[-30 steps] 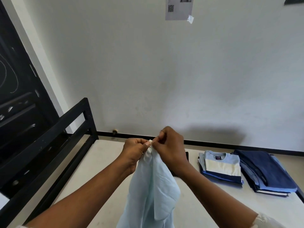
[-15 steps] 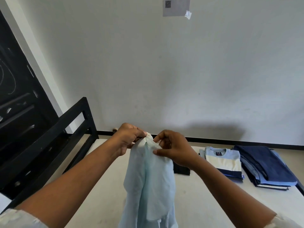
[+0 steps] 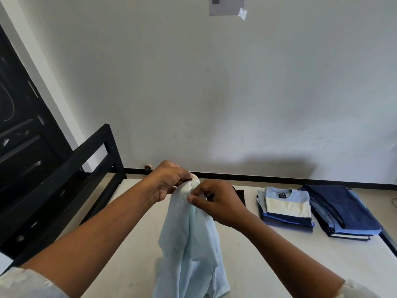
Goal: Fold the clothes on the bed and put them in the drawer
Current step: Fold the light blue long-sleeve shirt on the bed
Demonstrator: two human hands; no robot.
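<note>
Wall QR sheet; illeg. tee label

the person's two arms are uncovered from wrist to past the forearm. the left hand and the right hand are bare, with short, pale nails showing at a few fingertips. the left sleeve fills the near left corner: off-white cloth with a faint speckled, slightly rough weave and a soft rounded edge. the right sleeve shows at the near right edge, the same off-white cloth, only a small piece in view.
</note>
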